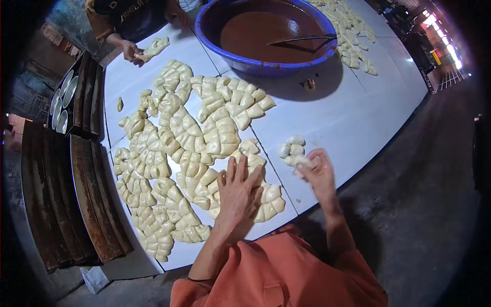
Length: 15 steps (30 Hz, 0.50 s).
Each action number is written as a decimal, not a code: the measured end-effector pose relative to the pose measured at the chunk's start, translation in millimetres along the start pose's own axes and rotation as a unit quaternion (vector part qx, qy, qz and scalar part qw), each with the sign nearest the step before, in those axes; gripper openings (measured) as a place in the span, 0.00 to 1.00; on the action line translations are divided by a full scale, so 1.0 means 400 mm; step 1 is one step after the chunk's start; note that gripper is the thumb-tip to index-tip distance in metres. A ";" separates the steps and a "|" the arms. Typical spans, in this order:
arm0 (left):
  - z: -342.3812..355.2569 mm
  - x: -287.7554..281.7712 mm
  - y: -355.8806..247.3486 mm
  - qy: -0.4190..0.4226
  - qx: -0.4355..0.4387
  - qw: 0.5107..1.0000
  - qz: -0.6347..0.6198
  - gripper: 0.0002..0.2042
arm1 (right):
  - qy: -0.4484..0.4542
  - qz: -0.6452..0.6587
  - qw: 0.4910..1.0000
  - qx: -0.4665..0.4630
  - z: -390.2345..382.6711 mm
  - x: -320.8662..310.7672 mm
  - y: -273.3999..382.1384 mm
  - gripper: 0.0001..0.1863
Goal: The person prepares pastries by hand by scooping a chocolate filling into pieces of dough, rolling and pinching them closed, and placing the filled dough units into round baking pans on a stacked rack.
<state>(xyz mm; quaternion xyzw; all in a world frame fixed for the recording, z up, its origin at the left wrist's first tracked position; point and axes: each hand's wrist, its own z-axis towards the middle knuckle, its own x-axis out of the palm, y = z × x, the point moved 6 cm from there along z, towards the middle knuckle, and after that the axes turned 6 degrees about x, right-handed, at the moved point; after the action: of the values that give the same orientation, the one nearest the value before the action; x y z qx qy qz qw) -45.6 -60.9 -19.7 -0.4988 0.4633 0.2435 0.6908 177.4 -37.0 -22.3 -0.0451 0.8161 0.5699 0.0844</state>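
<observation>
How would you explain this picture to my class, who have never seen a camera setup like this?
There is no machine here, only a person working with bare hands. The single picture comes from a wide camera worn on their head, looking down, so straight edges bend near the rim.

On the white table lie many pale dough pieces, bunched together. The left hand rests on them with fingers spread. The right hand, slightly blurred, holds a small piece of dough beside a little cluster.

Beyond stands a blue basin of brown mixture, with a stick in it. At upper left, another person's hand holds more dough.
</observation>
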 end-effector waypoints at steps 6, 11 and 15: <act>0.081 -0.041 -0.050 -0.024 0.003 0.987 -0.156 0.26 | 0.073 0.240 0.968 0.017 -0.007 -0.008 0.090 0.19; 0.166 -0.048 -0.059 -0.084 -0.059 0.851 -0.515 0.15 | 0.132 0.263 0.952 0.084 -0.009 0.086 0.058 0.16; 0.192 -0.080 -0.061 -0.147 -0.018 0.881 -0.449 0.10 | 0.080 0.217 0.972 -0.041 0.027 0.079 0.074 0.11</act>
<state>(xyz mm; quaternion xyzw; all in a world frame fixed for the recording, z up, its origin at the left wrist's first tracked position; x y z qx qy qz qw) -9.9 4.1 25.3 -0.6241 0.0788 -0.0143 0.7772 142.1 -16.1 -4.8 0.0843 0.7868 0.6017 -0.1086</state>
